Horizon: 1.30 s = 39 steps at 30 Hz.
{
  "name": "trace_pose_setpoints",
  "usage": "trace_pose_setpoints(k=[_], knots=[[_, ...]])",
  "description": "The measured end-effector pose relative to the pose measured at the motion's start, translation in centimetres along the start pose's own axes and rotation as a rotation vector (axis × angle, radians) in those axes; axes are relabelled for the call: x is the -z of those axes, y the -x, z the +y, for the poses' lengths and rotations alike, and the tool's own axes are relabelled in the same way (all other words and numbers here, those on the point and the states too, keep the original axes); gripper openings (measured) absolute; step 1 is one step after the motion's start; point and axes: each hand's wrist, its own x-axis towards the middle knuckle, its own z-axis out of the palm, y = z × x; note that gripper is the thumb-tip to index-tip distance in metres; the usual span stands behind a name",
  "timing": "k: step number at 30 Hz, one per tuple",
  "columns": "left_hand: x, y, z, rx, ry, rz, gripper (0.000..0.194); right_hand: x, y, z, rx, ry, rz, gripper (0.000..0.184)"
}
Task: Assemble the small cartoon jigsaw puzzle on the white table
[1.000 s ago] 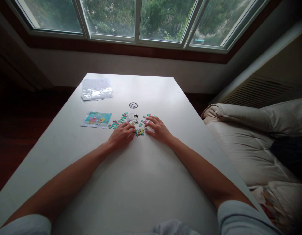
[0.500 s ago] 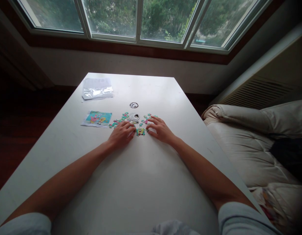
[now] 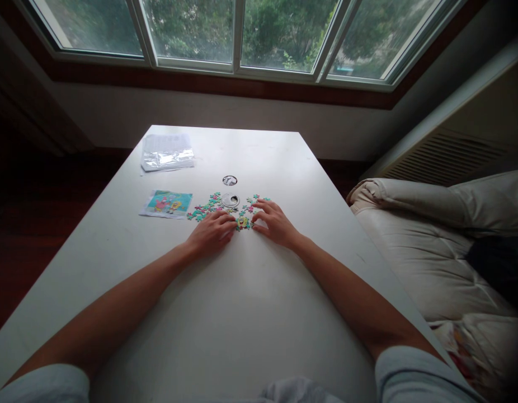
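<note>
A small joined patch of jigsaw puzzle with a yellow cartoon face lies on the table between my hands. My left hand rests at its left side, fingers bent and closed on that edge. On the right, my right hand has curved fingers, with thumb and forefinger on a small puzzle piece at the patch's right edge. Loose puzzle pieces, mostly green with some pink, spread beyond my left hand. More loose pieces lie by my right fingertips. My fingers partly hide the patch's edges.
A picture card with cartoon figures lies left of the pieces. Clear plastic packaging with papers is at the far left of the white table. Two round fittings sit mid-table. A padded beige seat stands at right.
My left hand has shifted slightly right, and the joined patch has moved slightly right and away from me. My right hand stays nearly in place.
</note>
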Motion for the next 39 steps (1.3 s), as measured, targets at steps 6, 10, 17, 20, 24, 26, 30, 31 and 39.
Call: trace_pose_setpoints(k=[6, 10, 17, 20, 24, 26, 30, 31, 39], knots=[[-0.2, 0.0, 0.0, 0.004, -0.018, -0.005, 0.032, -0.1, 0.0, -0.2, 0.089, -0.059, -0.023, 0.013], [-0.4, 0.0, 0.1, -0.006, -0.013, 0.001, 0.034, -0.5, 0.0, -1.0, 0.102, -0.063, -0.028, 0.013], [-0.7, -0.1, 0.2, -0.016, -0.020, 0.003, 0.035, -1.0, -0.1, -1.4, 0.076, -0.029, 0.013, 0.014], [-0.8, -0.1, 0.2, -0.024, -0.025, 0.007, 0.035, -1.1, 0.0, -1.3, 0.095, -0.011, 0.025, 0.015], [-0.9, 0.0, 0.0, -0.029, -0.016, 0.020, 0.035, -1.0, 0.0, -1.4, 0.102, 0.007, 0.033, 0.015], [-1.0, 0.0, -0.1, -0.031, -0.017, 0.022, 0.036, -0.9, 0.0, -1.5, 0.106, 0.011, 0.035, 0.015], [-0.9, 0.1, -0.1, -0.030, -0.018, 0.019, 0.036, -0.7, -0.1, -1.6, 0.141, 0.007, 0.039, 0.020], [-0.9, 0.1, -0.1, -0.028, -0.017, 0.019, 0.037, -0.7, -0.1, -1.6, 0.155, 0.006, 0.040, 0.021], [-0.8, 0.1, 0.0, -0.028, -0.019, 0.008, 0.038, -0.8, -0.2, -1.4, 0.179, -0.037, 0.035, 0.019]])
